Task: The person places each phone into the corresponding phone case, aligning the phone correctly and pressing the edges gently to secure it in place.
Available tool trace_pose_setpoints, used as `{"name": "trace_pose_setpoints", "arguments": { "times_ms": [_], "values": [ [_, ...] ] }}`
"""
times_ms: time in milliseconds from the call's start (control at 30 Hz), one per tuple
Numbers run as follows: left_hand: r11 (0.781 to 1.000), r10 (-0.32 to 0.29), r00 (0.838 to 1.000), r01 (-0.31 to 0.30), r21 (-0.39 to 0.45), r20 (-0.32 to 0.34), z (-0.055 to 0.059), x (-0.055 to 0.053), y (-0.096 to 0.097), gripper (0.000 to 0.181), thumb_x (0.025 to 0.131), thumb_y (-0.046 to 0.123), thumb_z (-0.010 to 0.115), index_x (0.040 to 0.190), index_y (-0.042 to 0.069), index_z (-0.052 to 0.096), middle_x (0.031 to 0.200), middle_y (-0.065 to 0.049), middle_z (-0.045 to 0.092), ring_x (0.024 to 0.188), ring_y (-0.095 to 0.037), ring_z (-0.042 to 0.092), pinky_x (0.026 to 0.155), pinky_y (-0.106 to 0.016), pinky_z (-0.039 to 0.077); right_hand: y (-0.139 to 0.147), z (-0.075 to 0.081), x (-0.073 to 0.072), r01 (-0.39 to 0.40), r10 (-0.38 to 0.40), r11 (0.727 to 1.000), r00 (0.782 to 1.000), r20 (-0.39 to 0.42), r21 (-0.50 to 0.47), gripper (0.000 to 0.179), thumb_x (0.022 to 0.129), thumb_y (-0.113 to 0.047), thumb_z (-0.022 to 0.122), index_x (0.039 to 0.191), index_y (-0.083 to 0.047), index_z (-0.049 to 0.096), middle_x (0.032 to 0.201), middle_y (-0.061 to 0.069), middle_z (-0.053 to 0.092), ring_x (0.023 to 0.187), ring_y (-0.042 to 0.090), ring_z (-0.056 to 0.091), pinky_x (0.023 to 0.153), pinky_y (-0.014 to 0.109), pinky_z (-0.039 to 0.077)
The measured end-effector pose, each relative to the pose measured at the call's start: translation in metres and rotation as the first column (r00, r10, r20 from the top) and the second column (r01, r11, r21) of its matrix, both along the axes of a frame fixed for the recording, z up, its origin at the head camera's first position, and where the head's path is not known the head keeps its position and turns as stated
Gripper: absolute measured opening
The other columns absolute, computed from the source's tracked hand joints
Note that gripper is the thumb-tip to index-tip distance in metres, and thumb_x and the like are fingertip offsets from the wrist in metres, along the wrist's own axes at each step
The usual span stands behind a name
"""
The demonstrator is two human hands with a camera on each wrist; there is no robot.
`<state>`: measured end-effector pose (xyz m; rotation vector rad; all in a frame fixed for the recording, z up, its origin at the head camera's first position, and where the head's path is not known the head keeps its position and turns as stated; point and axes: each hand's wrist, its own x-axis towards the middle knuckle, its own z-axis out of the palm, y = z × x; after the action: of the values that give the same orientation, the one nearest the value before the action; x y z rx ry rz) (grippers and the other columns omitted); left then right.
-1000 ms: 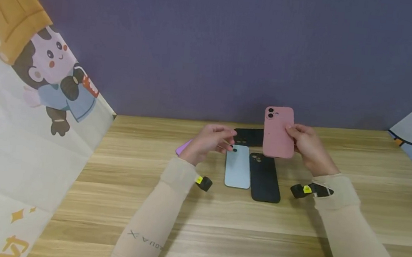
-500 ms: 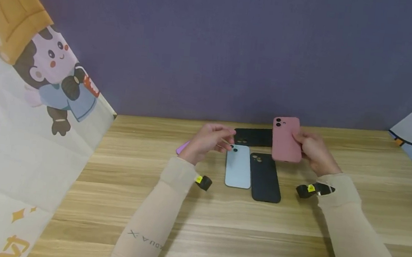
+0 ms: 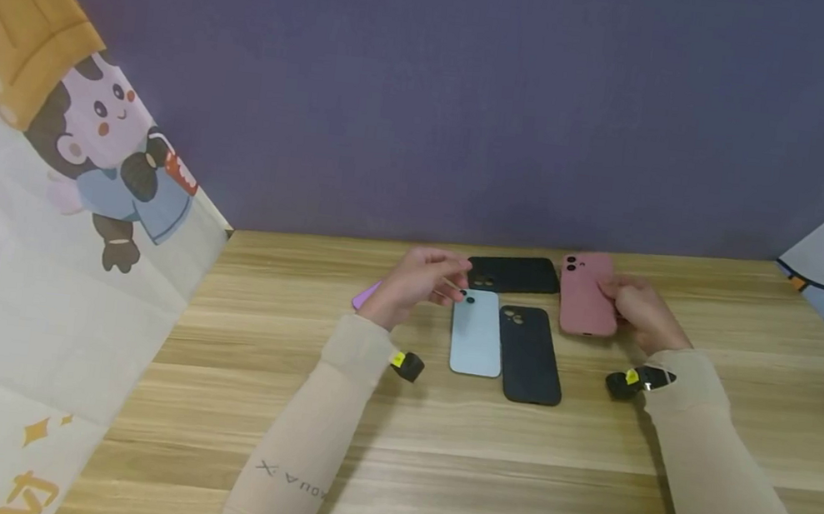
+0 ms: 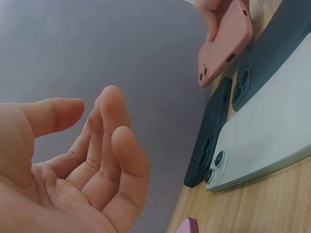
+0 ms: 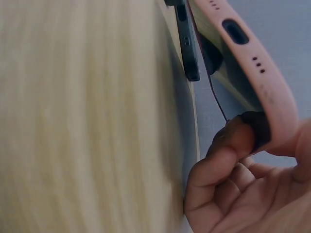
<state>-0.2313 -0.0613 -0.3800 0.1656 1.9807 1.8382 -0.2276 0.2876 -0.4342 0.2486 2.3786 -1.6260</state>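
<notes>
In the head view my right hand (image 3: 646, 313) holds a phone in a pink case (image 3: 589, 296) by its right side, thumb on the back and fingers underneath. The right wrist view shows its port edge and a glossy, reflecting screen inside the pink case (image 5: 269, 87), tilted just above the table. My left hand (image 3: 420, 283) hovers with loosely bent fingers and holds nothing, near the top of a pale blue phone (image 3: 477, 339). Beside that phone lies a black phone case (image 3: 531, 357). A second black case (image 3: 519, 275) lies crosswise behind them.
A purple item (image 3: 365, 295) lies partly hidden behind my left hand. The wooden table (image 3: 434, 477) ends at a dark blue-grey wall (image 3: 428, 100) close behind the phones. A white sheet with a cartoon figure (image 3: 116, 134) hangs on the left.
My right hand has carried the pink-cased phone right and down towards the table, uncovering more of the rear black case. My left hand and the other items have not moved.
</notes>
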Motion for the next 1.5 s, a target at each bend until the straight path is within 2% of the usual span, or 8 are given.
{"name": "trace_pose_setpoints", "arguments": {
  "times_ms": [200, 367, 500, 667, 833, 1133, 1400, 1500],
  "values": [
    [1.0, -0.003, 1.0, 0.003, 0.001, -0.007, 0.0, 0.0, -0.001, 0.025, 0.101, 0.023, 0.066, 0.12, 0.006, 0.07, 0.09, -0.005, 0.068, 0.071, -0.014, 0.068, 0.071, -0.031, 0.057, 0.004, -0.001, 0.0, -0.009, 0.008, 0.998, 1.0, 0.022, 0.064, 0.062, 0.111, -0.031, 0.034, 0.156, 0.011, 0.023, 0.113, 0.001, 0.057, 0.086, -0.004, 0.052, 0.077, 0.015, 0.049],
    [1.0, -0.001, 1.0, 0.001, 0.012, -0.013, 0.0, 0.001, -0.002, 0.024, 0.101, 0.021, 0.066, 0.119, 0.006, 0.071, 0.096, -0.013, 0.069, 0.071, -0.015, 0.068, 0.066, -0.027, 0.057, 0.008, -0.003, -0.002, -0.04, 0.037, 0.993, 0.999, 0.028, 0.113, 0.055, 0.11, -0.024, 0.035, 0.147, 0.018, 0.035, 0.089, -0.006, 0.056, 0.079, 0.003, 0.054, 0.072, 0.021, 0.049],
    [1.0, 0.011, 1.0, -0.011, 0.014, -0.01, 0.0, 0.001, -0.002, 0.024, 0.101, 0.02, 0.066, 0.119, 0.005, 0.071, 0.098, -0.016, 0.069, 0.071, -0.016, 0.068, 0.065, -0.027, 0.057, 0.007, -0.002, -0.001, -0.069, 0.064, 0.981, 0.997, 0.033, 0.182, 0.05, 0.11, -0.022, 0.036, 0.141, 0.016, 0.042, 0.087, -0.002, 0.055, 0.08, 0.009, 0.053, 0.07, 0.025, 0.047],
    [0.999, 0.024, 0.999, -0.025, -0.03, -0.022, -0.002, 0.0, -0.002, 0.025, 0.102, 0.021, 0.065, 0.121, 0.005, 0.07, 0.094, -0.008, 0.07, 0.073, -0.015, 0.068, 0.086, -0.044, 0.061, 0.005, 0.0, 0.0, -0.114, 0.108, 0.962, 0.993, 0.039, 0.247, 0.045, 0.111, -0.02, 0.036, 0.134, 0.016, 0.048, 0.086, 0.001, 0.056, 0.078, 0.011, 0.054, 0.067, 0.027, 0.048],
    [0.997, 0.037, 0.998, -0.039, -0.065, -0.045, -0.004, 0.0, -0.002, 0.024, 0.103, 0.02, 0.063, 0.12, 0.005, 0.069, 0.109, -0.021, 0.07, 0.077, -0.018, 0.068, 0.1, -0.059, 0.053, 0.004, 0.001, 0.001, -0.127, 0.114, 0.943, 0.992, 0.06, 0.307, 0.031, 0.109, -0.02, 0.041, 0.108, 0.009, 0.053, 0.082, 0.003, 0.054, 0.073, 0.013, 0.053, 0.063, 0.028, 0.047],
    [0.986, 0.035, 0.992, -0.054, -0.157, -0.118, -0.009, -0.002, -0.005, 0.025, 0.106, 0.02, 0.058, 0.12, 0.004, 0.069, 0.119, -0.029, 0.068, 0.095, -0.037, 0.071, 0.096, -0.058, 0.054, 0.003, 0.0, -0.001, -0.127, 0.108, 0.901, 0.992, 0.068, 0.415, 0.027, 0.105, -0.021, 0.049, 0.087, 0.0, 0.049, 0.075, 0.004, 0.049, 0.066, 0.016, 0.048, 0.059, 0.03, 0.043],
    [0.962, 0.048, 0.984, -0.091, -0.259, -0.17, -0.011, -0.002, -0.006, 0.029, 0.105, 0.022, 0.06, 0.123, 0.002, 0.067, 0.107, -0.02, 0.074, 0.089, -0.031, 0.073, 0.076, -0.044, 0.056, 0.001, 0.002, 0.001, -0.145, 0.134, 0.875, 0.989, 0.057, 0.461, 0.03, 0.105, -0.017, 0.05, 0.079, -0.003, 0.047, 0.071, 0.004, 0.047, 0.064, 0.017, 0.047, 0.058, 0.031, 0.042],
    [0.952, 0.054, 0.98, -0.11, -0.287, -0.193, -0.011, -0.003, -0.006, 0.03, 0.104, 0.022, 0.06, 0.123, 0.001, 0.068, 0.1, -0.016, 0.074, 0.082, -0.027, 0.072, 0.078, -0.046, 0.059, 0.001, 0.002, 0.001, -0.148, 0.143, 0.868, 0.989, 0.047, 0.474, 0.031, 0.104, -0.016, 0.05, 0.075, -0.006, 0.045, 0.07, 0.003, 0.045, 0.064, 0.017, 0.045, 0.058, 0.031, 0.041]
  ]
}}
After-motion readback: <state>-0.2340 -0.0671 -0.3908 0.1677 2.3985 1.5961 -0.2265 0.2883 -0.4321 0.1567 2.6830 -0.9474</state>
